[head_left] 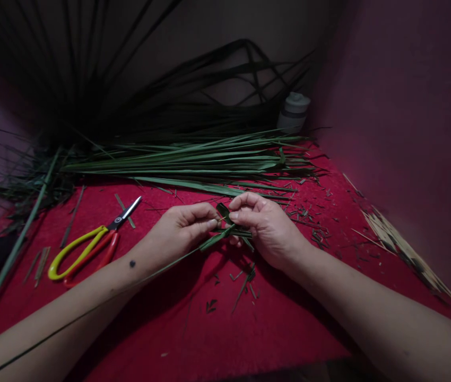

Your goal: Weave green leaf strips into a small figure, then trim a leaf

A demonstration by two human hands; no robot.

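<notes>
In the middle of the head view, my left hand [193,223] and my right hand [265,223] meet over a small folded piece of green palm leaf [223,211]. Thumb and forefinger of my left hand pinch a thin light-brown stick [221,218] against the leaf. My right hand grips the leaf piece between thumb and fingers; some fingertips are hidden below it. From the piece a long narrow leaf strip [165,269] trails over my left forearm. Scissors [116,223] with yellow and red handles lie left of my left hand, blades slightly apart or closed, I cannot tell.
Behind the hands a pile of long green palm leaves [193,162] stretches across the red cloth [209,345]. A lidded white container [294,112] stands at the back. Bamboo sticks [404,249] lie at right, a thick leaf stalk [22,239] at left. Leaf scraps [245,281] are scattered about.
</notes>
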